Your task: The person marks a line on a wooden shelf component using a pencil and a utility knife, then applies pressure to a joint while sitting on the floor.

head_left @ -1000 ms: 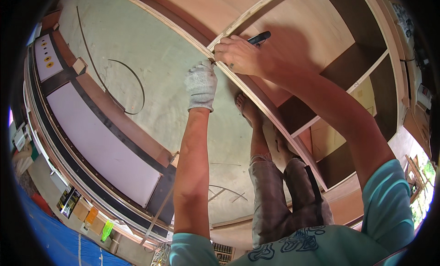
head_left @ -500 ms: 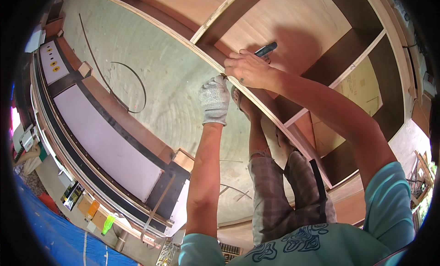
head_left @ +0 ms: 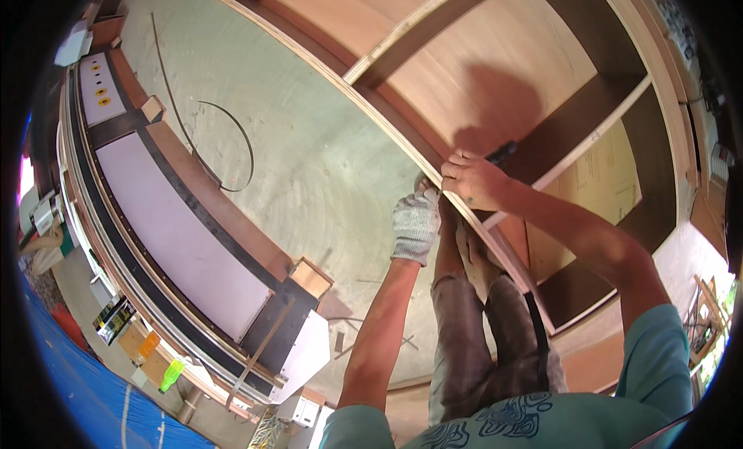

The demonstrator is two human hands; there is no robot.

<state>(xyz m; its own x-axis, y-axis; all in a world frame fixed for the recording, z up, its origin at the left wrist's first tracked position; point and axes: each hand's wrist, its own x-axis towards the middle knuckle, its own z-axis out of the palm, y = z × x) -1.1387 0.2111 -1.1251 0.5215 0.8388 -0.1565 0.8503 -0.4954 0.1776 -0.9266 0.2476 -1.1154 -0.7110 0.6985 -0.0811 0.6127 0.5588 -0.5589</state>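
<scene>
**Hands slide down the cabinet edge**

Head view: both hands now sit lower along the front edge (head_left: 402, 151) of the plywood cabinet (head_left: 495, 70) than a second ago, when they worked close to the upright divider (head_left: 433, 27). They have come nearer to the person's knees, and the divider is now well above them. The gloved left hand (head_left: 414, 225) is closed over the edge from the floor side, fingers curled on the pale strip. The bare right hand (head_left: 474, 180) presses on the same edge from the cabinet side, just beside the glove, fingers wrapped around a dark tool (head_left: 501, 151) whose tip juts toward the shelf (head_left: 588, 116); what kind of tool it is cannot be told. The strip along the edge runs on past both hands. Judging by the shift, the work is moving step by step down this edge. A thin dark band (head_left: 224, 139) lies curled on the floor (head_left: 309, 139), well apart.
</scene>
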